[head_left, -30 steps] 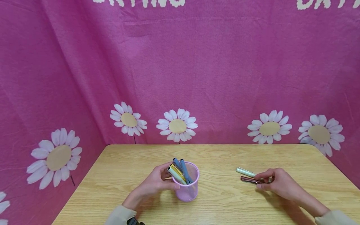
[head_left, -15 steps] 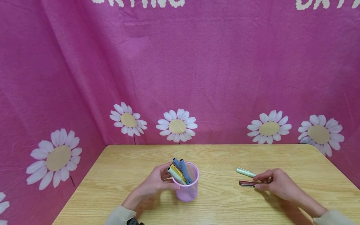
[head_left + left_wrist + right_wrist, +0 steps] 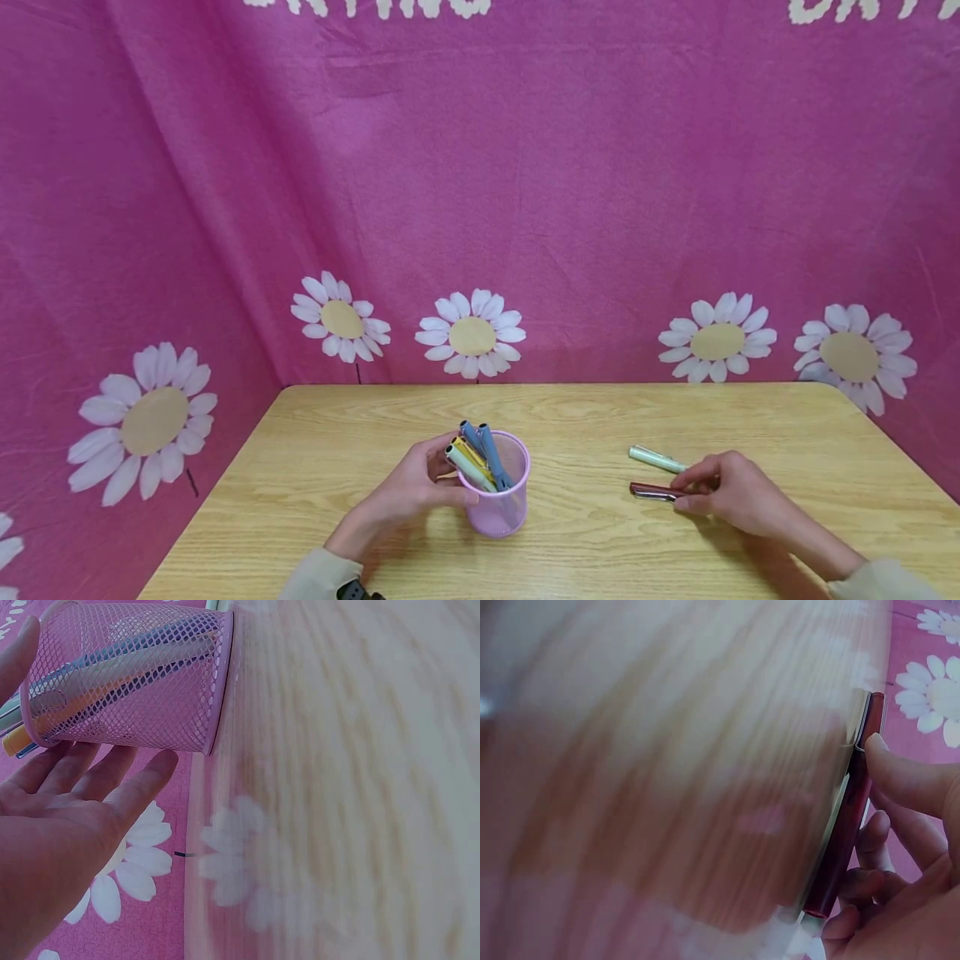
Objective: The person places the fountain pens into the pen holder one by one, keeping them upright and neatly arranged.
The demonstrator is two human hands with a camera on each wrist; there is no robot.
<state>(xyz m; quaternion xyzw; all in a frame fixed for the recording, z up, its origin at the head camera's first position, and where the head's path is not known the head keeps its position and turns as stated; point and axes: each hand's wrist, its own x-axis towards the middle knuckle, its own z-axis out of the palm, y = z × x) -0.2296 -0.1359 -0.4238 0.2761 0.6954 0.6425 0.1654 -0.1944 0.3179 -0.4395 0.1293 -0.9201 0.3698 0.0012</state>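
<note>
My left hand [image 3: 416,483] holds a pink mesh pen cup [image 3: 498,515], thumb at its near side and fingers along the other side. The cup stands upright on the table. Blue pens [image 3: 491,458], a yellow pen [image 3: 474,457] and a pale green pen [image 3: 467,467] lean in it toward the hand. At the right, my right hand [image 3: 738,492] pinches a dark red pen [image 3: 654,492] between thumb and fingers, low over the table. In the right wrist view the dark red pen [image 3: 844,825] shows nearly whole. A mint green pen [image 3: 656,458] lies just behind it, its right end hidden by the fingers.
The wooden table [image 3: 570,417] has rounded far corners. A pink cloth [image 3: 585,208] printed with daisies hangs behind it and along the left side. A dark watch [image 3: 352,590] sits at the left wrist.
The dark red pen has slid left and slightly toward me, away from the mint green pen, with my right hand shifting a little left. My left hand and the cup have stayed put.
</note>
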